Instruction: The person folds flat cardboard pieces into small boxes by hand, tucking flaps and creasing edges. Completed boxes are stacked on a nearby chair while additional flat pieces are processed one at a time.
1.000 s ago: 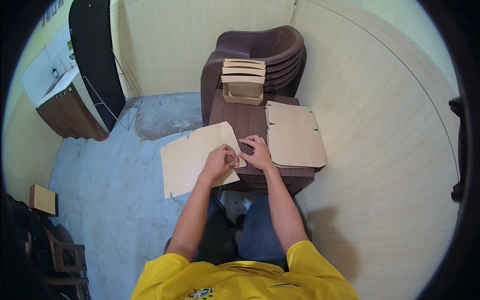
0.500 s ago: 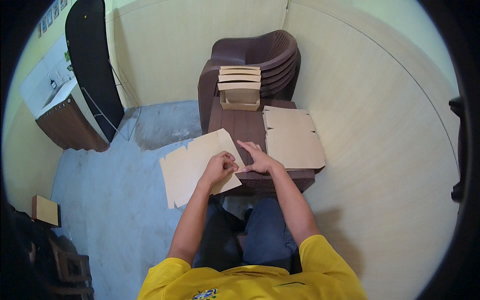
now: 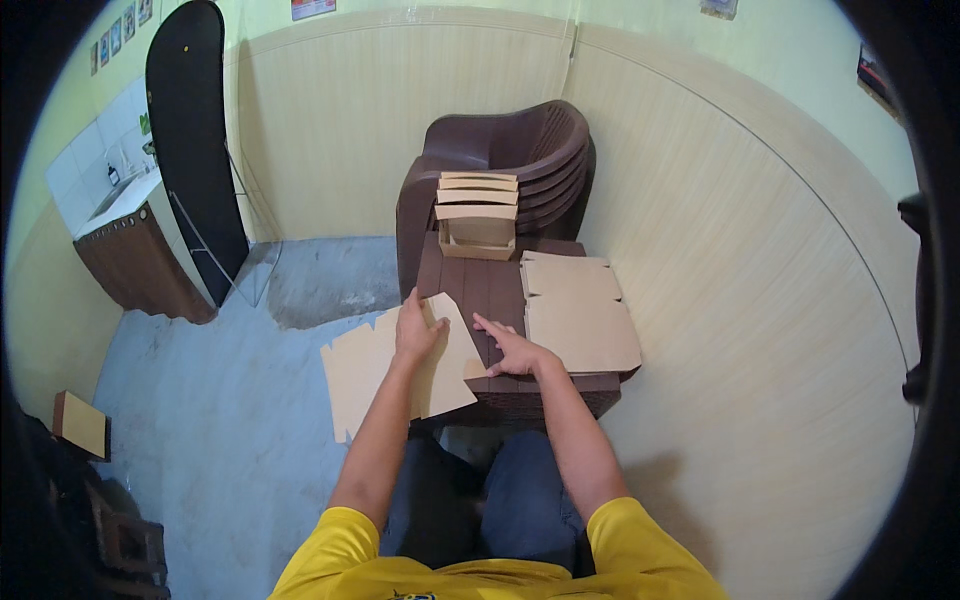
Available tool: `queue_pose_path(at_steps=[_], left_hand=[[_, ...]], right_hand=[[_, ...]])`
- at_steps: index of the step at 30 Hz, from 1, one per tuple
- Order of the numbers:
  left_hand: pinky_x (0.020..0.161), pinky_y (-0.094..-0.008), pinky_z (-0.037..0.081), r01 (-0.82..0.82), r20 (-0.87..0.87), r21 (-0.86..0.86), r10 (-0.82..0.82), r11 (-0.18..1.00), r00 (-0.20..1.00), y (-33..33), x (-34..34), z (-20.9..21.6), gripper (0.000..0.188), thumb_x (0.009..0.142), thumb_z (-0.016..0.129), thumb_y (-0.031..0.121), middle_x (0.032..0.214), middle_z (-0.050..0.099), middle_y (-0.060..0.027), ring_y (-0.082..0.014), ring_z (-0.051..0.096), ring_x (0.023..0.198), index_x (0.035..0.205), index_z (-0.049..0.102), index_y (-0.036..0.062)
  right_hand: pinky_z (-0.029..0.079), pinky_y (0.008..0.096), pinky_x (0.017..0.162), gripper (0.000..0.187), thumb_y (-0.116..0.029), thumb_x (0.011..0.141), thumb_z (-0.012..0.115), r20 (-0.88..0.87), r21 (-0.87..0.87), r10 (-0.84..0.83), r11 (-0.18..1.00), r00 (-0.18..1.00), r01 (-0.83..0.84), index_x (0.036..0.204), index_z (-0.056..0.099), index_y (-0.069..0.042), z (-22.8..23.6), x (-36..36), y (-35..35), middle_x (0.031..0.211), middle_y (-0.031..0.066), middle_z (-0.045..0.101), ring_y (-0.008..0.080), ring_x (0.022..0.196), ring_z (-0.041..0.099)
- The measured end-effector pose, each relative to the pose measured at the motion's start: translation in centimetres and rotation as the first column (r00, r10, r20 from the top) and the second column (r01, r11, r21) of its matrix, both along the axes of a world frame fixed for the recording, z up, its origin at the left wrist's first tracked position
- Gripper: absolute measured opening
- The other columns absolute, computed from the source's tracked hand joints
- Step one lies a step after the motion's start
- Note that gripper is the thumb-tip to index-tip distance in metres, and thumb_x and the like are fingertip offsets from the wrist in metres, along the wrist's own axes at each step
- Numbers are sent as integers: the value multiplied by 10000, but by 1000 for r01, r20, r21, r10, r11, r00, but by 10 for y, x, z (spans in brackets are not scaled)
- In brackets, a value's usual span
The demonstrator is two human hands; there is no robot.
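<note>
A flat tan cardboard sheet [image 3: 365, 375] with notched edges lies partly on the brown slatted table [image 3: 457, 275], its left part hanging past the table's side. Over its far edge rests my left hand [image 3: 416, 332], fingers stretched forward and thumb apart. My right hand [image 3: 517, 353] is open, fingers spread above the slats, with the thumb at the small flap on the sheet's right side. To the right of that hand lies a stack of similar notched sheets [image 3: 583, 318].
Folded open cardboard boxes [image 3: 478, 238], nested together, stand at the table's far end. Behind them are stacked brown plastic chairs [image 3: 545, 150]. A wood-patterned wall [image 3: 740, 300] closes off the right side. At the far left stand a black ironing board [image 3: 190, 140] and a curtained sink counter [image 3: 150, 260].
My left hand has moved forward from the sheet's right side to its far edge, and its curled fingers have straightened. The right hand stays near the flap. The view has tilted up slightly.
</note>
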State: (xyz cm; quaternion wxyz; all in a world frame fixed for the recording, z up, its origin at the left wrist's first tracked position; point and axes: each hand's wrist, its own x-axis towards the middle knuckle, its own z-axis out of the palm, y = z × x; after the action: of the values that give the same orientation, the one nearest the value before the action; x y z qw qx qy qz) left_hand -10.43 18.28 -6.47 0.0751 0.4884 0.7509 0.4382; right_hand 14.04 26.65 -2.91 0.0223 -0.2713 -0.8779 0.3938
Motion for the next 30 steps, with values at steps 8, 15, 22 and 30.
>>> queue_pose_path(at_steps=[8,15,22,30], left_hand=[[1081,-439,535,226,167,-75,-211,971,963,14,23,-6,969,790,940,180,1314,735,-59,-309,692,1218,1633,460,179],[897,-386,585,350,129,-29,-344,936,930,11,15,-9,544,760,959,168,1117,739,-57,-259,719,972,1269,774,119],[858,-381,583,372,72,76,-377,925,923,4,19,-6,286,795,927,192,1018,728,-78,-267,702,936,1047,850,80],[875,-465,538,427,-347,79,-377,901,859,-4,30,1,180,822,738,137,1025,730,-65,-292,676,1039,957,840,79]], right_hand=[[614,380,829,928,-65,886,825,-154,-279,-449,874,880,397,1688,360,-54,-11,-18,43,1368,139,631,198,886,731],[579,438,955,321,-179,887,835,-253,237,-296,904,921,356,1202,798,-130,-27,-28,32,1201,108,714,328,1067,733],[589,424,870,180,-122,909,771,-414,171,-411,841,812,513,1076,837,-129,-30,-33,6,1061,77,753,312,997,745],[591,432,841,146,-118,909,717,-524,247,-375,792,765,558,968,848,-94,-43,-37,14,1025,115,743,311,960,740]])
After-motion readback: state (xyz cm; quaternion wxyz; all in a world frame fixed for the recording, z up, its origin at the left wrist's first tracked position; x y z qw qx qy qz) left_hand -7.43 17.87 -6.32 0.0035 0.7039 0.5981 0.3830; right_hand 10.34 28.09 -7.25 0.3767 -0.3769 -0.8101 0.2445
